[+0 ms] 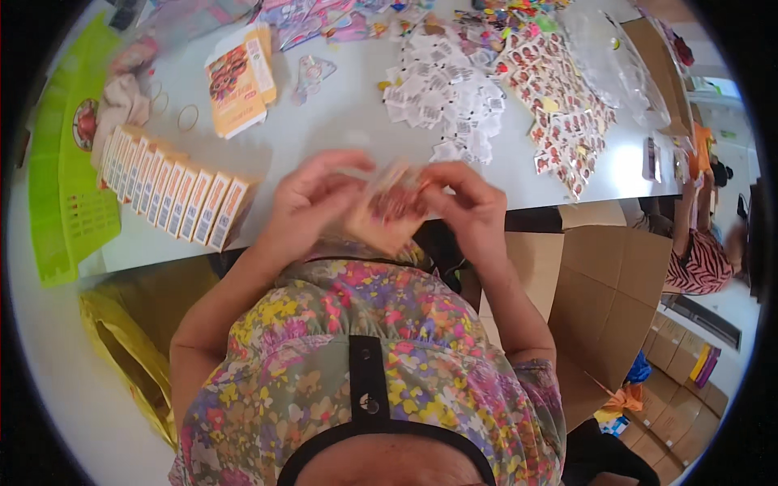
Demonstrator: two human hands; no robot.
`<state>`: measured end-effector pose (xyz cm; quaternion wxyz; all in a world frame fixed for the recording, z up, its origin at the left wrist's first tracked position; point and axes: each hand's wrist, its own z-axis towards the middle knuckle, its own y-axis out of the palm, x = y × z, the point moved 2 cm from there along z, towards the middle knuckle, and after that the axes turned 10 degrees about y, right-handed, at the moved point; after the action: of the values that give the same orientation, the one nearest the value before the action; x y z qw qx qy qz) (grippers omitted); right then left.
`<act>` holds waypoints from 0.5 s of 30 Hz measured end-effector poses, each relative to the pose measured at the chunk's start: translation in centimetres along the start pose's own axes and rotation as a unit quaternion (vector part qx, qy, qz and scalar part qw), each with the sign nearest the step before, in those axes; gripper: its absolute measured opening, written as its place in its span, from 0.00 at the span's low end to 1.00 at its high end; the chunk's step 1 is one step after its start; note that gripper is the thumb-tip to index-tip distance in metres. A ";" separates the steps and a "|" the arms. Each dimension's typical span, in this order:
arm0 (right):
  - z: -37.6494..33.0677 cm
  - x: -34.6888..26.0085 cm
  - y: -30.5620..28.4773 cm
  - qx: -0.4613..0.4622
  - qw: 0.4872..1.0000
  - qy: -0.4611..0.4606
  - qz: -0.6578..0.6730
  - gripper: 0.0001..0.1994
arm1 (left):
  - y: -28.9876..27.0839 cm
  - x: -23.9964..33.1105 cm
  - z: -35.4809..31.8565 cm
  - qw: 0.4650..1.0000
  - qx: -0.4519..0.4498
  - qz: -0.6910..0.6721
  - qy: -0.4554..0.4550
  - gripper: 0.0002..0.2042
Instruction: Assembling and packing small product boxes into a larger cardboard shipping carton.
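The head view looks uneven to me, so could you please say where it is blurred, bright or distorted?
In the head view, the orange carton and left hand look slightly blurred; in the head view, the white tabletop brightens toward its right end; in the head view, the lime-green sheet bends along the rim, and the corners are black.

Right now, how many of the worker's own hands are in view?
2: the left hand is at the left side of the small orange box; the right hand grips its right side. Neither is hidden, though both blur slightly.
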<state>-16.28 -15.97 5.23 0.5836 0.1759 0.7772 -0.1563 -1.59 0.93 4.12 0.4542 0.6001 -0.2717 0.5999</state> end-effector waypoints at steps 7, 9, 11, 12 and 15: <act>2.1 1.4 3.4 -0.022 0.951 0.131 0.279 0.11 | 1.2 -1.6 1.5 0.992 0.022 0.026 0.124 0.43; 4.0 1.1 2.6 -0.121 0.967 0.158 0.161 0.13 | 0.7 -1.5 2.1 0.986 0.062 -0.099 0.121 0.45; 7.8 0.6 -0.7 0.078 0.969 -0.053 -0.229 0.14 | 0.3 -2.0 2.1 0.986 0.095 -0.067 0.123 0.45; 9.7 0.2 -2.5 0.154 0.942 -0.112 -0.278 0.13 | -0.3 -2.7 2.2 0.986 0.106 0.038 0.120 0.44; 13.0 -0.7 -5.0 0.251 0.851 -0.193 -0.419 0.12 | -0.9 -3.0 2.7 0.977 0.113 0.158 0.094 0.43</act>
<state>-7.33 -26.31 2.55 0.5369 -0.0594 0.5834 -0.6065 0.03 -1.66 1.40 0.3065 0.5382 -0.2498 0.7443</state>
